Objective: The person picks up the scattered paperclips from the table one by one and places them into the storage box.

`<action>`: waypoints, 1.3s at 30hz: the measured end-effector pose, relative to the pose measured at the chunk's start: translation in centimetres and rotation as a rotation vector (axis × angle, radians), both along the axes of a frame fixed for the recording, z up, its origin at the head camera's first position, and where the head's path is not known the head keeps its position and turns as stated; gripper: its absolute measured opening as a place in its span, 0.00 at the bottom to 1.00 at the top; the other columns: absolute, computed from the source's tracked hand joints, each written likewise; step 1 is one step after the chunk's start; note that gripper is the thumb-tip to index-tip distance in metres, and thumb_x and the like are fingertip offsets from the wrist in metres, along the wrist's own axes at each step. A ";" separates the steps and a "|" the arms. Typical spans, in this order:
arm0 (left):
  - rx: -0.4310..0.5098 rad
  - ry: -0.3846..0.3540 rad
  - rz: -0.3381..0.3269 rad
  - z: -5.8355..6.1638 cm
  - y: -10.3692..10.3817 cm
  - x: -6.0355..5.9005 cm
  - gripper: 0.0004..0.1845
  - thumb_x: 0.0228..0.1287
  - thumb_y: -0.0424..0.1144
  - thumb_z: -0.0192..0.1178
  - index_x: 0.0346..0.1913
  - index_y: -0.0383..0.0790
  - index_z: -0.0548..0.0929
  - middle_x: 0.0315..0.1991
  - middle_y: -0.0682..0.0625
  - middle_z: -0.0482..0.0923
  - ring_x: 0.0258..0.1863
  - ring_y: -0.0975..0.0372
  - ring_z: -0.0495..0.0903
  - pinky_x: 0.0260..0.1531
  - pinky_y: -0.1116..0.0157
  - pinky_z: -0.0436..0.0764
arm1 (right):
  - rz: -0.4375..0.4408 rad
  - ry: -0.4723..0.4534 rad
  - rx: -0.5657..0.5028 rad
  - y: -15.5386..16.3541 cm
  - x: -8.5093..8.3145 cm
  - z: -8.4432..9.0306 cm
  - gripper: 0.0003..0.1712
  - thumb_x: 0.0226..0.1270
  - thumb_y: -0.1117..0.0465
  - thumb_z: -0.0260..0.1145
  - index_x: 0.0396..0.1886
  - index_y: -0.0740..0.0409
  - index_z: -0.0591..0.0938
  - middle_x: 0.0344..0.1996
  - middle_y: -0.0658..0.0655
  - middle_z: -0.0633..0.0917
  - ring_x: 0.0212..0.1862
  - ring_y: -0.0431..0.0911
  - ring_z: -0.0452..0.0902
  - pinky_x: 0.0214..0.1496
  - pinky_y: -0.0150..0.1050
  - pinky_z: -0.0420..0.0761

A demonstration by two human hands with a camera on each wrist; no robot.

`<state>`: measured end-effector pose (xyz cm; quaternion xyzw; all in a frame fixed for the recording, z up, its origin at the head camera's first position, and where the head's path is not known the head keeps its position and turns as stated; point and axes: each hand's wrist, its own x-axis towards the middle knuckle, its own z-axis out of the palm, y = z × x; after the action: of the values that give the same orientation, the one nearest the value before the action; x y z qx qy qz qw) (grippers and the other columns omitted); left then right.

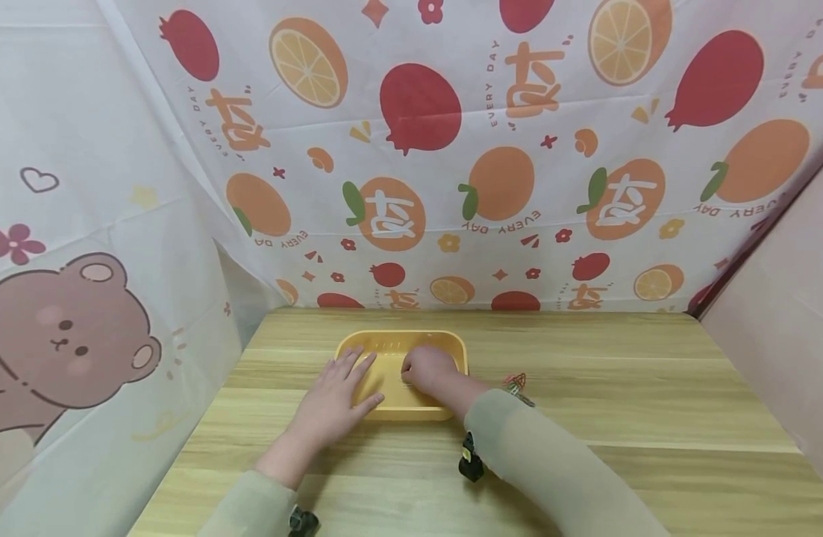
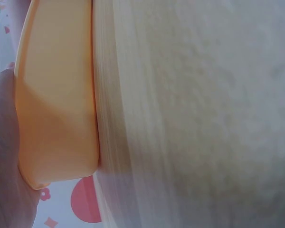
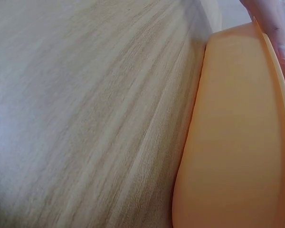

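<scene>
A yellow-orange plastic tray (image 1: 404, 414) with rounded corners sits on the wooden table. My left hand (image 1: 330, 403) lies over its left rim, fingers spread and thumb reaching over the near edge. The left wrist view shows that hand (image 2: 7, 156) against the rim of the tray (image 2: 59, 95). Inside the tray, toward its right side, is my right hand (image 1: 430, 369), with its fingers curled and pointing left; I cannot tell whether they pinch anything small. The right wrist view shows mainly the outer wall of the tray (image 3: 232, 128).
Just right of the tray lies a small cluster of thin red, green and pale pieces (image 1: 516, 385), partly behind my right sleeve (image 1: 518, 432). A fruit-print cloth (image 1: 451, 261) hangs at the table's back edge, and a bear-print cloth (image 1: 102, 335) hangs on the left.
</scene>
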<state>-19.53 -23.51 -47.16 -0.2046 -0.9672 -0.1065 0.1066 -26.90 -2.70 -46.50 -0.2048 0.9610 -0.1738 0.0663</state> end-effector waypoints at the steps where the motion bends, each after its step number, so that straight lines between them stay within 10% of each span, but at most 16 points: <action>1: 0.001 0.000 0.000 0.0 0.0 0.0 0.42 0.68 0.70 0.48 0.76 0.47 0.63 0.76 0.43 0.57 0.76 0.49 0.55 0.74 0.45 0.53 | -0.003 -0.002 -0.003 0.0 0.0 0.0 0.05 0.64 0.53 0.70 0.32 0.42 0.92 0.33 0.39 0.88 0.39 0.38 0.81 0.44 0.37 0.82; 19: 0.007 -0.012 0.018 0.1 -0.1 0.1 0.42 0.68 0.67 0.51 0.76 0.46 0.63 0.77 0.43 0.56 0.76 0.49 0.54 0.74 0.46 0.53 | -0.027 -0.009 -0.206 1.2 -0.3 0.8 0.08 0.66 0.54 0.70 0.40 0.48 0.91 0.39 0.44 0.88 0.44 0.40 0.82 0.52 0.39 0.81; 39: -0.001 -0.033 0.027 0.0 0.1 -0.1 0.42 0.68 0.69 0.49 0.77 0.47 0.61 0.77 0.44 0.55 0.76 0.49 0.52 0.74 0.46 0.51 | -0.218 0.056 -0.626 4.8 2.3 2.1 0.15 0.68 0.53 0.68 0.51 0.49 0.88 0.34 0.45 0.83 0.36 0.43 0.75 0.34 0.35 0.78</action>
<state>-19.67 -23.36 -47.18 -0.1898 -0.9715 -0.1081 0.0919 -24.58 2.13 -44.40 -0.1161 0.8785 -0.4612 -0.0455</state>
